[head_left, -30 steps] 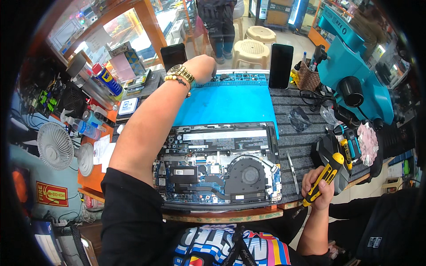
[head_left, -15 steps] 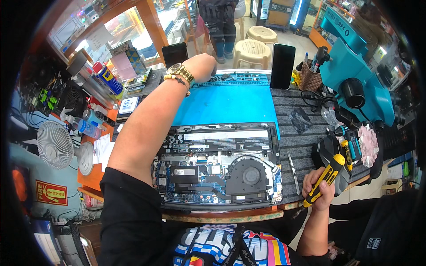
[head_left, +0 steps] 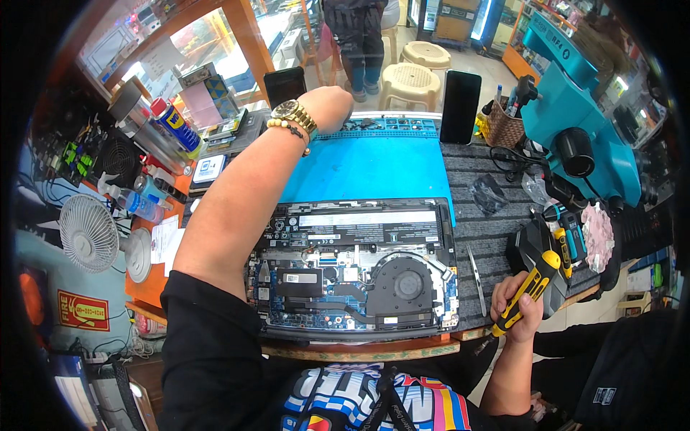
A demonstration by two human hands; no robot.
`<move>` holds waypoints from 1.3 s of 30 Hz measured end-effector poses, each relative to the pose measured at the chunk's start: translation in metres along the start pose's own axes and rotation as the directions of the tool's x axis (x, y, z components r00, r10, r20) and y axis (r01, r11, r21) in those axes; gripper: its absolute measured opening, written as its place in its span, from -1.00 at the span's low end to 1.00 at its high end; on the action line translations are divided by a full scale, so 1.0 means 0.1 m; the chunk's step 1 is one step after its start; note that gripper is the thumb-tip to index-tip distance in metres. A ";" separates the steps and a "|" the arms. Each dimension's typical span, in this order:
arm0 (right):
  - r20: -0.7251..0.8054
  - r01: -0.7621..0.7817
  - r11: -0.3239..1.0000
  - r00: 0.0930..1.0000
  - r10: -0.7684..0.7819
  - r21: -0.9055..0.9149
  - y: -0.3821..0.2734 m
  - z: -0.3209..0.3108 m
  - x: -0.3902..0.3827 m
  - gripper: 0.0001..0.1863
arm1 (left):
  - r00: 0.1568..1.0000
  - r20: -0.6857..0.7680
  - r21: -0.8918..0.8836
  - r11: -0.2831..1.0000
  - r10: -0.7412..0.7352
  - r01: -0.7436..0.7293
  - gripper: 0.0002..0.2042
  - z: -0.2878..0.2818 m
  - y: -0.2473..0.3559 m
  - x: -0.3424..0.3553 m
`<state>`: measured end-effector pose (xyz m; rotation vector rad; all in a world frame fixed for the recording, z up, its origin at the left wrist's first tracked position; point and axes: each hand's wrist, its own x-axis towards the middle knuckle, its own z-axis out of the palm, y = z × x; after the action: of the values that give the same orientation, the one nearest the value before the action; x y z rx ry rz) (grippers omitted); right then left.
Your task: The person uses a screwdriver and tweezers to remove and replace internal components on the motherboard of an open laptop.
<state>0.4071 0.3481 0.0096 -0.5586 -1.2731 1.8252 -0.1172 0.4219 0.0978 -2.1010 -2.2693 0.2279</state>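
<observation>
My left hand (head_left: pixel 327 108) reaches over the parts compartments (head_left: pixel 399 127) along the far edge of a blue mat (head_left: pixel 366 165), fingers curled; whatever they hold is hidden. My left forearm crosses the left end of an opened laptop (head_left: pixel 352 233), whose battery, board and fan are exposed on the near edge of the bench. My right hand (head_left: pixel 516 309) grips a yellow-and-black screwdriver (head_left: pixel 539 273) beside the laptop's right, its shaft pointing down toward me. Metal tweezers (head_left: pixel 475 276) lie between that hand and the laptop.
Phones (head_left: pixel 460 108) stand at both back corners of the mat. A teal microscope (head_left: pixel 543 129), pen basket (head_left: pixel 503 126) and tools (head_left: pixel 564 244) crowd the right. Spray cans (head_left: pixel 176 129), bottles and a white fan (head_left: pixel 90 233) are at left. Beyond, a person (head_left: pixel 352 39) stands by stools (head_left: pixel 410 86).
My left hand has shifted very slightly to the right at the compartments. My right hand still grips the screwdriver in about the same place.
</observation>
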 end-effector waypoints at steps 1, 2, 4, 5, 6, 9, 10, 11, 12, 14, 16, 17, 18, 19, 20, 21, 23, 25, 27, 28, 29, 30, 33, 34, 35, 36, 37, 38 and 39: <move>-0.002 0.003 1.000 1.000 -0.003 0.000 0.00 0.00 0.00 -0.52 | 1.000 0.009 0.033 0.999 -0.007 0.006 -0.70 0.01 0.01 0.00; -0.001 0.003 1.000 1.000 -0.003 0.001 0.00 0.00 0.00 -0.52 | 1.000 0.009 0.034 0.999 -0.008 0.008 -0.70 0.02 0.03 -0.01; 0.010 0.010 1.000 1.000 -0.010 0.001 0.00 0.01 0.01 -0.53 | 0.999 0.031 0.057 0.998 -0.025 0.024 -0.71 0.02 0.04 -0.03; 0.011 0.010 1.000 1.000 -0.010 0.001 0.00 0.01 0.01 -0.53 | 0.999 0.030 0.056 0.998 -0.027 0.025 -0.71 0.04 0.03 -0.03; 0.012 0.009 1.000 1.000 -0.009 0.003 0.00 0.01 0.01 -0.53 | 1.000 -0.004 0.051 0.998 -0.021 0.021 -0.72 0.07 0.02 -0.02; 0.011 0.010 1.000 1.000 -0.010 -0.001 0.00 0.01 0.01 -0.53 | 0.998 -0.059 0.082 0.997 -0.003 0.008 -0.72 0.06 -0.02 0.00; 0.011 0.013 1.000 1.000 -0.013 -0.007 0.00 0.01 0.01 -0.53 | 0.997 -0.080 0.119 0.993 0.010 -0.001 -0.72 0.05 -0.03 0.01; 0.011 0.013 1.000 1.000 -0.013 -0.007 0.00 0.01 0.01 -0.53 | 0.997 -0.079 0.119 0.993 0.010 0.000 -0.72 0.03 -0.03 0.01; 0.008 0.016 1.000 1.000 -0.016 -0.009 0.00 0.01 0.01 -0.53 | 0.997 -0.077 0.129 0.992 0.010 0.000 -0.72 0.01 -0.03 0.00; 0.006 0.020 1.000 1.000 -0.020 -0.012 0.00 0.02 0.00 -0.53 | 0.997 -0.075 0.140 0.990 0.010 0.000 -0.72 0.00 -0.02 0.00; -0.002 0.029 0.999 1.000 -0.029 -0.023 -0.01 0.02 -0.01 -0.53 | 0.999 -0.038 0.128 0.992 -0.008 0.013 -0.72 0.00 0.00 0.00; 0.000 0.025 0.999 1.000 -0.025 -0.020 0.00 0.02 0.00 -0.53 | 0.999 -0.034 0.129 0.992 -0.012 0.016 -0.72 0.03 0.00 0.00; 0.003 0.026 0.999 1.000 -0.025 -0.022 0.01 0.01 0.01 -0.53 | 1.000 -0.016 0.151 0.988 -0.011 0.014 -0.72 0.06 -0.01 0.01; 0.005 0.026 0.999 1.000 -0.026 -0.023 0.02 0.01 0.02 -0.53 | 1.000 0.001 0.172 0.985 -0.011 0.011 -0.72 0.10 -0.01 0.01; 0.008 0.027 0.999 1.000 -0.027 -0.022 0.01 0.01 0.02 -0.53 | 1.000 0.014 0.194 0.981 -0.010 0.007 -0.72 0.11 -0.01 0.01; 0.011 0.030 0.999 0.999 -0.030 -0.022 0.02 0.00 0.01 -0.53 | 1.000 0.013 0.195 0.981 -0.013 0.010 -0.72 0.13 -0.02 0.01; 0.013 0.034 0.999 0.999 -0.033 -0.023 0.01 0.00 0.01 -0.52 | 1.000 -0.027 0.125 0.992 0.012 -0.009 -0.70 0.13 -0.01 -0.01; 0.014 0.026 0.999 1.000 -0.026 -0.024 0.01 -0.01 0.00 -0.52 | 0.999 -0.048 0.095 0.995 0.024 -0.019 -0.70 0.07 -0.02 -0.01; 0.016 0.027 0.999 1.000 -0.027 -0.025 0.01 -0.01 0.00 -0.52 | 0.997 -0.067 0.065 0.998 0.032 -0.028 -0.70 0.04 -0.03 -0.02; 0.017 0.029 0.999 0.999 -0.029 -0.025 0.01 -0.01 0.00 -0.52 | 0.997 -0.069 0.074 0.997 0.042 -0.037 -0.70 0.02 -0.05 -0.01; 0.019 0.028 0.999 0.999 -0.028 -0.025 0.01 -0.01 0.00 -0.52 | 0.996 -0.071 0.085 0.995 0.050 -0.044 -0.70 0.01 -0.07 -0.02; 0.018 0.031 0.999 0.999 -0.031 -0.024 0.01 -0.01 0.00 -0.52 | 0.998 -0.055 0.090 0.995 0.040 -0.035 -0.73 0.00 -0.07 -0.02; 0.019 0.036 0.999 0.999 -0.035 -0.025 0.01 0.00 0.01 -0.51 | 1.000 -0.020 0.106 0.994 0.011 -0.009 -0.77 0.03 -0.06 -0.02; 0.021 0.037 0.999 0.999 -0.037 -0.026 0.01 0.00 0.01 -0.51 | 1.000 -0.020 0.106 0.994 0.012 -0.010 -0.77 0.05 -0.05 -0.02; 0.020 0.037 0.999 0.999 -0.037 -0.027 0.01 0.01 0.01 -0.51 | 1.000 -0.009 0.103 0.995 0.002 -0.001 -0.79 0.06 -0.04 -0.03; 0.021 0.036 0.999 0.999 -0.035 -0.026 0.01 0.01 0.01 -0.51 | 1.000 0.001 0.099 0.995 -0.007 0.007 -0.80 0.06 -0.03 -0.04; 0.022 0.034 0.999 0.999 -0.033 -0.025 0.01 0.01 0.01 -0.51 | 1.000 0.001 0.099 0.995 -0.006 0.006 -0.80 0.06 -0.02 -0.04; 0.024 0.034 0.999 0.999 -0.033 -0.025 0.01 0.01 0.01 -0.51 | 1.000 0.008 0.108 0.994 0.002 -0.002 -0.81 0.05 -0.01 -0.05; 0.024 0.033 0.999 0.999 -0.032 -0.026 0.01 0.01 0.01 -0.51 | 1.000 0.014 0.117 0.993 0.009 -0.011 -0.81 0.04 -0.01 -0.06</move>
<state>0.4054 0.3483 0.0093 -0.5293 -1.3159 1.7953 -0.1182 0.4155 0.0945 -2.0597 -2.1950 0.3674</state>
